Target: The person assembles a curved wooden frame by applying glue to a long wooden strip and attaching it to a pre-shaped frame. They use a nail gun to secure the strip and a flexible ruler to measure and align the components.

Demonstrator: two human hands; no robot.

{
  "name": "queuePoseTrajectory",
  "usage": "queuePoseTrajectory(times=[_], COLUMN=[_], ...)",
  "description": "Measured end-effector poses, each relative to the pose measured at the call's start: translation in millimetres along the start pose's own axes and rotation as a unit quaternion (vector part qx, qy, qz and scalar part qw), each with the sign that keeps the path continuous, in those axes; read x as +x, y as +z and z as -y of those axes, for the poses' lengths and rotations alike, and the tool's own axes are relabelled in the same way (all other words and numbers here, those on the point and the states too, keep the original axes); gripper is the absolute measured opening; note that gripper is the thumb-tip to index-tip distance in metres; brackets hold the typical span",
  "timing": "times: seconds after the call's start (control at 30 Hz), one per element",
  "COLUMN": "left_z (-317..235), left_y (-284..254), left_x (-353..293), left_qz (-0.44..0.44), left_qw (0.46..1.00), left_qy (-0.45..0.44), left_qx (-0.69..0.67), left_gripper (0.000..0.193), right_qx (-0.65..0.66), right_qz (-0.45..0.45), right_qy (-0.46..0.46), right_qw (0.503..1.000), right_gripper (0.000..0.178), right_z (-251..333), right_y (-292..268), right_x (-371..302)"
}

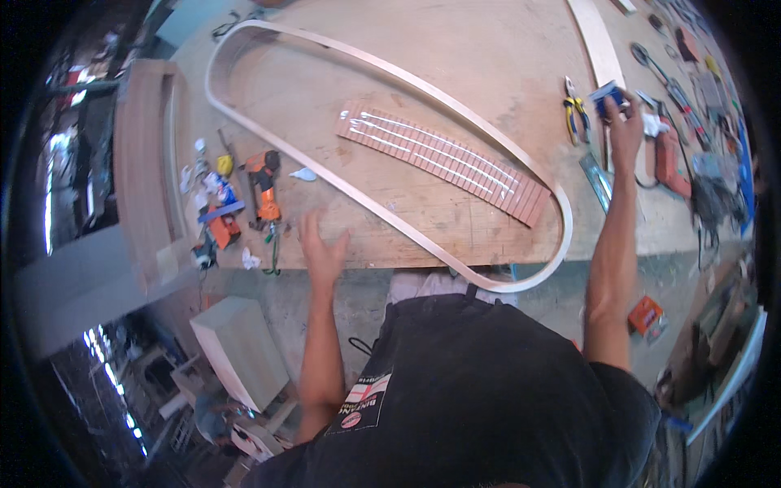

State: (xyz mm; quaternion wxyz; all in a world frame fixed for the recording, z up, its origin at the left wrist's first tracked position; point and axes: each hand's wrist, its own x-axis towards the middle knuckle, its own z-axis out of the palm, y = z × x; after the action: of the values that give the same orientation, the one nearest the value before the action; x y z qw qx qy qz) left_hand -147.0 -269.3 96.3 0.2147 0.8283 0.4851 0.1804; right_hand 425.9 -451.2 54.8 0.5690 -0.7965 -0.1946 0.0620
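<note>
My right hand [625, 134] is closed on a small dark blue object [608, 94] with a pale edge, over the end of a pale wooden strip [595, 39]; its exact kind is unclear. Near the table's front edge, my left hand [323, 250] hovers with fingers spread and holds nothing. Between my hands a long rounded loop of bent pale wood [358, 193] stands on edge, its near end jutting past the table. Inside the loop lies a reddish-brown slatted wooden panel [439, 161], with wavy white lines resembling glue along it.
Yellow-and-black pliers [576, 112], a metal ruler-like strip [596, 180] and a red power tool [669, 163] lie by my right arm. An orange-and-black cordless tool [265, 191] and assorted small items sit at the left. A stool-like wooden box [240, 350] stands below the table.
</note>
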Motion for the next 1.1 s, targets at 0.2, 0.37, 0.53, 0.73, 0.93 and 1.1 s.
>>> queuePoseTrajectory(times=[0.2,0.37,0.53,0.73,0.93,1.1], left_z=[46.7,55.9,102.6,94.3,95.4,91.2], left_y=[35.4,49.9,77.6,73.3,71.7,65.5], left_x=[175.2,253.9,280.4,276.1,277.3,275.7], left_qz=[0.148,0.315,0.352,0.327,0.372,0.358], left_qw=[0.973,0.930,0.908,0.920,0.905,0.906], left_qy=[0.162,0.156,0.226,0.205,0.200,0.226], left_qx=[0.068,0.107,0.002,-0.064,-0.052,-0.022], left_gripper=[0.103,0.111,0.098,0.083,0.075,0.069], right_qx=[0.066,-0.259,-0.441,-0.469,-0.479,-0.494], right_qz=[0.139,0.090,0.036,0.014,-0.014,-0.013], right_qy=[0.170,0.203,0.079,0.072,0.121,0.129], right_qw=[0.973,0.940,0.893,0.880,0.869,0.860], right_gripper=[0.046,0.033,0.028,0.031,0.022,0.025], right_z=[44.7,65.8,70.9,60.0,40.7,44.8], right_y=[41.6,71.3,93.6,97.2,86.1,112.0], right_x=[-189.7,-233.6,-229.6,-230.8,-225.9,-232.7])
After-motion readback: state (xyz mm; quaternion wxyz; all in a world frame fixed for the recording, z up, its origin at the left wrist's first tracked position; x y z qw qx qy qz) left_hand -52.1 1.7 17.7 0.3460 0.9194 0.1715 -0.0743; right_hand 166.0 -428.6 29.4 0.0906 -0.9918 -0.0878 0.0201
